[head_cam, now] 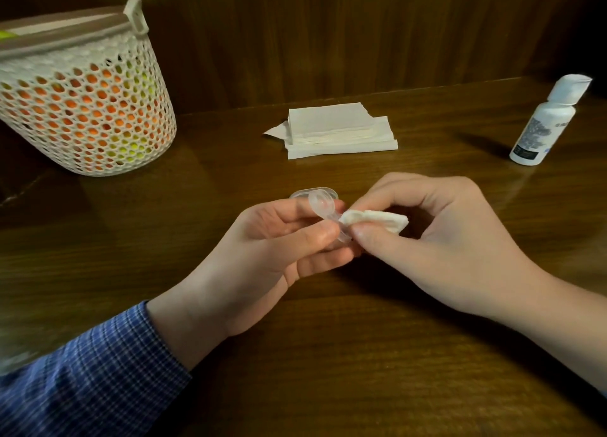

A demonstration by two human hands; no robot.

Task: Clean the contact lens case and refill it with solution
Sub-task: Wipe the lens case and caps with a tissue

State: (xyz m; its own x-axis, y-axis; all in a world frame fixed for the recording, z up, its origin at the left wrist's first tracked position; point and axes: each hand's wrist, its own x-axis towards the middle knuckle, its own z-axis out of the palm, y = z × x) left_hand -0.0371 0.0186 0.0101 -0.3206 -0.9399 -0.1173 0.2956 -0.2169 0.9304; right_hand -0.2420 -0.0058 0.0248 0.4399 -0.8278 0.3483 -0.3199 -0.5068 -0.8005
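Observation:
My left hand [282, 239] pinches a clear plastic contact lens case [323, 206] between thumb and fingers, a little above the wooden table. My right hand [433, 236] pinches a folded white tissue [377, 220] and holds it against the case's lower end. A second clear plastic piece [305, 193], seemingly a lid or tray, lies on the table just behind my left fingers, partly hidden. The white solution bottle [545, 124] stands upright at the far right with its cap on.
A stack of white tissues [338, 129] lies at the middle back of the table [361, 354]. A white mesh basket [85, 108] with orange and green contents stands at the back left. A dark wooden wall rises behind.

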